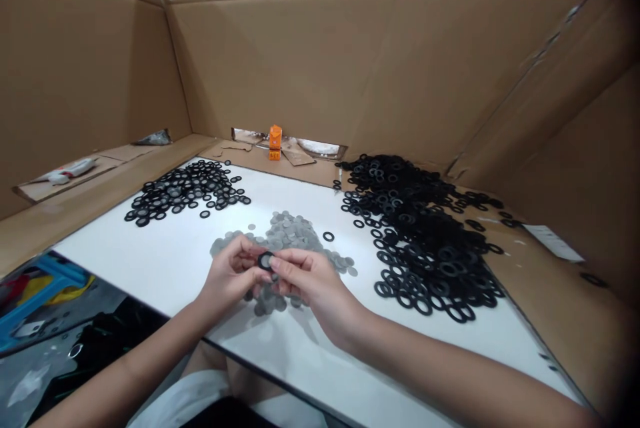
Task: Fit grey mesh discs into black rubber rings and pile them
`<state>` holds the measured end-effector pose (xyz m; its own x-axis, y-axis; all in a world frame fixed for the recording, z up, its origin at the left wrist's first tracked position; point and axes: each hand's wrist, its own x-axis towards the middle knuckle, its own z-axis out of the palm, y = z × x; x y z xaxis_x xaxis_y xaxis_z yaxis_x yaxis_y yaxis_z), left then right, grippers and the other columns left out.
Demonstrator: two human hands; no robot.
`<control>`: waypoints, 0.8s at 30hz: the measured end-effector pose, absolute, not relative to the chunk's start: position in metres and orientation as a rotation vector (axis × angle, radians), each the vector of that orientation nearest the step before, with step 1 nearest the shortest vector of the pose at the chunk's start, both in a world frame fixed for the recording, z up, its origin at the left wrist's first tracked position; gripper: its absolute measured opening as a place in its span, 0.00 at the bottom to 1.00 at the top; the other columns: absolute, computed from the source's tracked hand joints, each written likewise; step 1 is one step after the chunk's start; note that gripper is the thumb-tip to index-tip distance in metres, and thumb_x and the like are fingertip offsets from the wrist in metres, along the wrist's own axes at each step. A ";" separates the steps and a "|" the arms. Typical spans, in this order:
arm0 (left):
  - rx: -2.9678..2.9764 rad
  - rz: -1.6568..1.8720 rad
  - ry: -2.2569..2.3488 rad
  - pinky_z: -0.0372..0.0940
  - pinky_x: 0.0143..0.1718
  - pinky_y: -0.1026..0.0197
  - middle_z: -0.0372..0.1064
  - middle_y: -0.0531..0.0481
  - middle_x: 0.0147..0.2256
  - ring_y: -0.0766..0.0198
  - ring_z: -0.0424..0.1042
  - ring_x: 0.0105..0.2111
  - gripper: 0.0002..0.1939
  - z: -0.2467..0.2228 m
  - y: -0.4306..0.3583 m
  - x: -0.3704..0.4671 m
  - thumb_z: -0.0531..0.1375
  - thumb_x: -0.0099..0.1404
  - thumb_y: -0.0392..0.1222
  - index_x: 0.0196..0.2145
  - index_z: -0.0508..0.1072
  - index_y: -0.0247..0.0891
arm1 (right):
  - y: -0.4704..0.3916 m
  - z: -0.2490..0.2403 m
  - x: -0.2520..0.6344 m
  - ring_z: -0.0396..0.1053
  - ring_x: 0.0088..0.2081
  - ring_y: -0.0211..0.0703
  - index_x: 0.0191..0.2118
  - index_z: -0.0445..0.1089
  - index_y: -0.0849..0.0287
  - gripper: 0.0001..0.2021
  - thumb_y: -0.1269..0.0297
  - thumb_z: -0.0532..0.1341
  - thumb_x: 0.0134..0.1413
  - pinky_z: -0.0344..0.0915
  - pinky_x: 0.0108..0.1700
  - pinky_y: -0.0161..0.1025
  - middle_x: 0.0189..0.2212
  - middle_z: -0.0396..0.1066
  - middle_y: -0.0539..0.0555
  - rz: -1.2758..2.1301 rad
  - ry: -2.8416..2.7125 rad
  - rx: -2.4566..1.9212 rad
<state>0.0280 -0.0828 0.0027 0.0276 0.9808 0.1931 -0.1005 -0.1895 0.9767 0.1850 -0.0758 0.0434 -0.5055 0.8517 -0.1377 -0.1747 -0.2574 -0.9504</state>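
Observation:
My left hand (227,276) pinches a black ring (261,259) between thumb and fingers, held upright above the table. My right hand (313,275) meets it from the right, thumb and forefinger closed on a small grey disc (269,260) at the ring's opening. Whether the disc sits fully inside the ring I cannot tell. Below and behind both hands spreads a pile of thin grey discs (293,231). One loose black ring (329,237) lies just right of that pile. Some of the fingers are hidden behind the hands.
A big heap of black rings (435,241) covers the right side of the white tabletop (145,265). At the back left lies a heap of rings with grey centres (185,188). Cardboard walls (300,61) enclose the table; a small orange box (275,141) stands at the back.

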 end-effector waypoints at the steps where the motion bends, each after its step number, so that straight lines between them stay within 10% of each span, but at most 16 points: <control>1: 1.286 1.378 0.983 0.63 0.14 0.70 0.68 0.57 0.20 0.72 0.66 0.14 0.13 0.001 -0.082 0.029 0.65 0.51 0.34 0.28 0.62 0.38 | -0.076 0.045 0.185 0.58 0.23 0.31 0.28 0.73 0.64 0.12 0.58 0.66 0.48 0.49 0.24 0.31 0.22 0.68 0.50 1.811 -1.318 -0.881; 24: 1.599 1.315 0.982 0.60 0.22 0.67 0.64 0.53 0.25 0.70 0.64 0.20 0.12 0.000 -0.072 0.019 0.58 0.63 0.48 0.33 0.67 0.36 | -0.056 0.044 0.194 0.53 0.18 0.32 0.32 0.70 0.62 0.14 0.54 0.63 0.49 0.49 0.20 0.31 0.16 0.58 0.45 1.510 -1.666 -1.179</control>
<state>0.0188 -0.0722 -0.0004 0.1486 0.9278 0.3422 0.0650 -0.3544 0.9328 0.1936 -0.0558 0.0438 -0.4304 0.8930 -0.1317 0.2182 -0.0386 -0.9751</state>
